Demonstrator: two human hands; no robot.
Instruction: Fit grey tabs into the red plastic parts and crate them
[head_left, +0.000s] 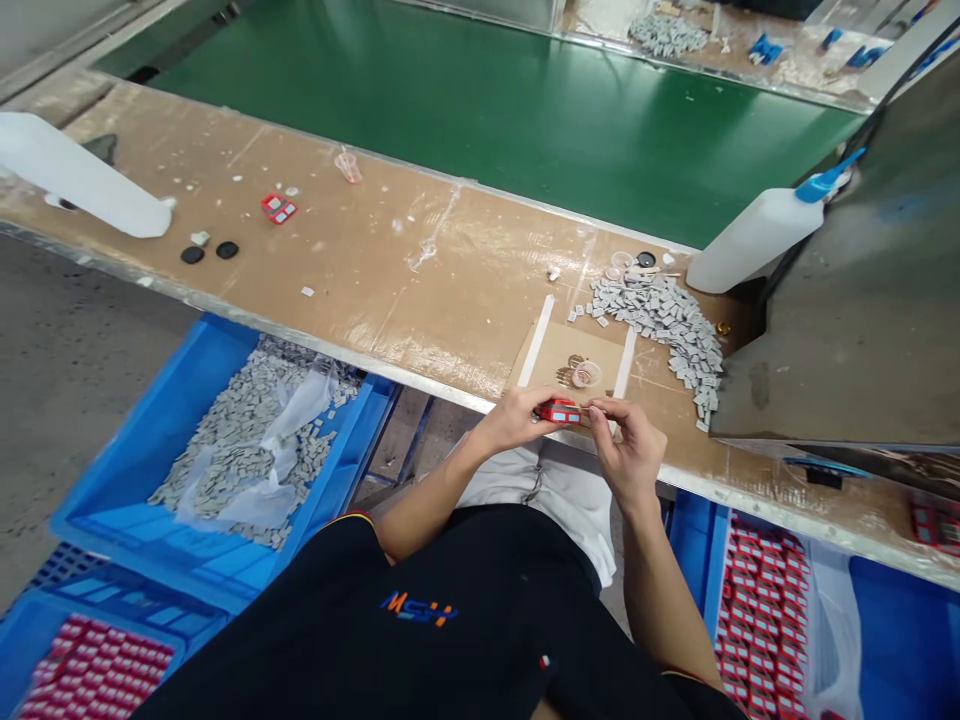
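Observation:
My left hand (516, 420) is closed on a small red toy car (560, 411) with pale windows, held just above the table's front edge. In a pinch, my right hand (628, 445) holds a thin stick (585, 406), its tip at the car's right end. Just beyond the hands, a small clear cup (586, 374) stands on a cardboard sheet (600, 350) with brown stains and white tape along its sides. To the right spreads a heap of small grey plates (667, 310).
A white bottle with a blue nozzle (772, 235) leans at right; another white bottle (82, 180) is at left. Another red car (278, 208) lies on the table (360, 270). Below are blue crates of grey plates (142, 530) and red cars (765, 610). Behind runs a green belt (450, 110).

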